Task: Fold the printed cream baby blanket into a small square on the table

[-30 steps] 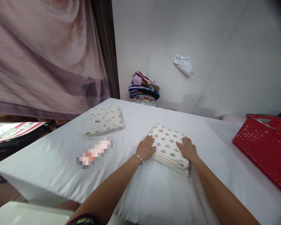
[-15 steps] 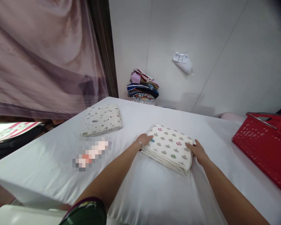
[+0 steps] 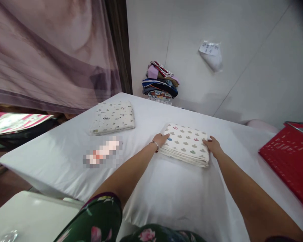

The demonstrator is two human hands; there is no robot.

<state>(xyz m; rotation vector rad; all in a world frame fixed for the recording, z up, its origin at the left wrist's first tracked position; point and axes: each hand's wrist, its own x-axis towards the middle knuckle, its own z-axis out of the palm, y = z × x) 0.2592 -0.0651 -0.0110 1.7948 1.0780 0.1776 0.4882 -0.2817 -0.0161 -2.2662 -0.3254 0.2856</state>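
A folded white blanket (image 3: 185, 143) with grey, red, blue and green mushroom-like prints lies flat on the white-covered table (image 3: 176, 188). At its left edge, my left hand (image 3: 161, 139) has the thumb on top and the other fingers tucked beneath the side, partly hidden. My right hand (image 3: 212, 145) grips the opposite edge, thumb on the upper layer. Farther left lies a second folded blanket (image 3: 113, 117), cream with small dark prints; neither hand touches it. In front of that one is a blurred-out item (image 3: 102, 153) that I cannot make out.
A red plastic basket (image 3: 290, 158) stands at the table's right side. Against the white wall rises a stack of folded fabrics (image 3: 160, 82). A pinkish curtain (image 3: 53, 57) hangs at the left. A white stool-like surface (image 3: 37, 215) is at the lower left.
The blanket between my hands has turned slightly, its right side swinging away from me, with both hands still at its edges. My view has tilted down and shifted left.
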